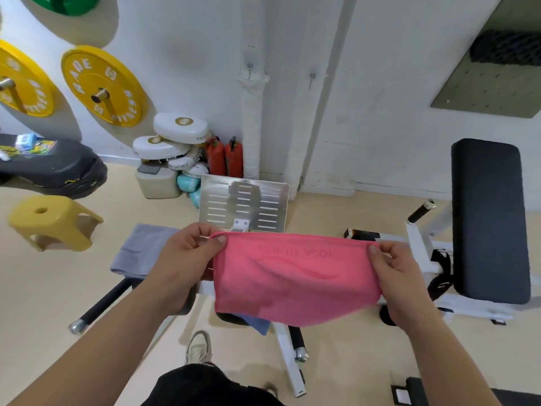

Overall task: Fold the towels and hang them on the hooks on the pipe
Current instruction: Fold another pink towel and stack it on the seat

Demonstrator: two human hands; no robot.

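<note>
I hold a pink towel (295,276) stretched out in front of me, folded over so it hangs as a wide band. My left hand (187,259) pinches its top left corner and my right hand (392,276) pinches its top right corner. A grey towel (140,250) lies draped over the machine to the left, behind my left hand. A blue towel (259,325) peeks out below the pink one. Two small hooks, one (249,67) on the white wrapped pipe (251,118) and another (312,77) to its right, stand empty ahead on the wall.
A white gym machine with a metal footplate (243,206) and black pad (489,218) stands in front. A yellow stool (52,224) sits left. Yellow weight plates (102,86), white pads (175,136) and red extinguishers (225,158) line the wall.
</note>
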